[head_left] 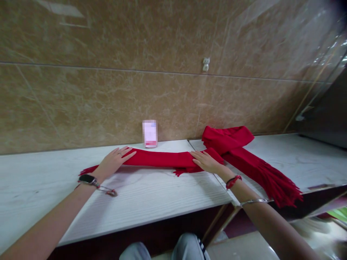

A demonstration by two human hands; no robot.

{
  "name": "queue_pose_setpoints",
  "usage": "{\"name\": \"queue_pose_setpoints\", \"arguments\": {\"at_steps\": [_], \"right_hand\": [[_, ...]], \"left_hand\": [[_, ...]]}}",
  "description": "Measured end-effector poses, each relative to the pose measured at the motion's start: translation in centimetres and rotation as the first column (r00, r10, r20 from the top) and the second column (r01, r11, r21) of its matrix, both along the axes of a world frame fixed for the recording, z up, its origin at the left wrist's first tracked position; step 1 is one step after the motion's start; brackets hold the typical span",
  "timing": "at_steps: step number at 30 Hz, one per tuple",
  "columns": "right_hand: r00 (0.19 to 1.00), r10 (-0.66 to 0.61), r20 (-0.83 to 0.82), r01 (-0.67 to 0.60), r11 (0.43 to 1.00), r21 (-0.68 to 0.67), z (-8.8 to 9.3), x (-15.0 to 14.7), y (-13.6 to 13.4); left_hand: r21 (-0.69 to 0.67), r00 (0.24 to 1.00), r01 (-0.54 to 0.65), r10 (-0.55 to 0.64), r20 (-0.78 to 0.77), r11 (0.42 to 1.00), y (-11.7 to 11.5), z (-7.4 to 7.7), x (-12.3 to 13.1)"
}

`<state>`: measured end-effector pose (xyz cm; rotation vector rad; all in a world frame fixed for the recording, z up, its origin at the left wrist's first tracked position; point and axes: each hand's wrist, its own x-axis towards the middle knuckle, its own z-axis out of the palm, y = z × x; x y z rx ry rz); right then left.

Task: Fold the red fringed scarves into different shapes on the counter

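A red scarf (158, 159) lies folded in a long strip across the white tabletop, with fringe showing at its left end and under its middle. My left hand (115, 162) rests flat on the strip's left part, fingers stretched out. On the right part, my right hand (206, 161) also lies flat with its fingers extended. Beyond my right hand, another length of red scarf (227, 139) is looped near the wall, its fringed end (279, 184) hanging over the front edge. Whether the two red lengths are one piece cannot be made out.
The white tabletop (40, 195) runs along a brown tiled wall (108, 101). A small pale upright object, blurred out (150, 133), leans at the wall. A seam splits the tabletop near my right hand. A dark appliance-like block (325, 104) stands at the far right.
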<state>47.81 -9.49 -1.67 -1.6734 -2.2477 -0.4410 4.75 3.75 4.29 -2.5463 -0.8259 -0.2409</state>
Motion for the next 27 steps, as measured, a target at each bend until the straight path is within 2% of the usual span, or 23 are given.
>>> {"name": "queue_pose_setpoints", "arguments": {"at_steps": [4, 8, 11, 14, 16, 18, 20, 22, 25, 27], "right_hand": [[1.000, 0.005, 0.011, -0.005, 1.000, 0.013, -0.4, 0.3, 0.2], [0.999, 0.010, 0.033, -0.011, 1.000, 0.013, -0.7, 0.5, 0.5], [0.997, 0.012, 0.078, -0.013, 1.000, 0.011, -0.9, 0.7, 0.6], [0.992, 0.030, 0.121, -0.031, 1.000, 0.006, -0.6, 0.9, 0.5], [0.993, 0.017, 0.120, -0.018, 1.000, 0.009, 0.2, 0.6, 0.4], [0.994, -0.019, 0.105, 0.016, 1.000, 0.025, 1.6, -0.5, 0.4], [0.995, -0.021, 0.099, 0.018, 0.999, 0.034, 3.4, -2.9, 0.5], [0.995, 0.041, 0.094, -0.043, 0.999, 0.013, 4.8, -6.5, 1.0], [0.981, 0.192, 0.038, -0.188, 0.978, -0.091, 5.3, -12.8, 2.2], [0.964, 0.266, 0.005, -0.261, 0.950, -0.171, 4.4, -16.3, 3.1]], "left_hand": [[-0.047, 0.998, -0.026, 0.023, -0.060, 0.999, 1.1, 0.2, -5.5], [0.062, 0.985, -0.157, 0.153, 0.075, 0.986, 1.4, 0.2, -10.3], [0.052, 0.973, -0.210, 0.204, 0.106, 0.976, 1.1, -0.3, -11.4], [-0.124, 0.981, -0.195, 0.195, -0.013, 0.973, 0.8, -1.3, -11.7], [-0.213, 0.973, -0.224, 0.207, -0.098, 0.951, 0.8, -1.5, -12.2], [-0.265, 0.944, -0.316, 0.272, -0.189, 0.911, 0.8, -1.0, -12.5], [-0.312, 0.908, -0.404, 0.335, -0.253, 0.860, 0.7, 0.1, -12.1], [-0.368, 0.920, -0.380, 0.306, -0.244, 0.849, 0.3, 1.5, -10.4], [-0.464, 0.994, -0.087, 0.047, -0.098, 0.882, -0.6, 2.6, -5.8], [-0.472, 0.999, 0.033, -0.035, 0.004, 0.881, -1.0, 2.1, -2.7]]}}
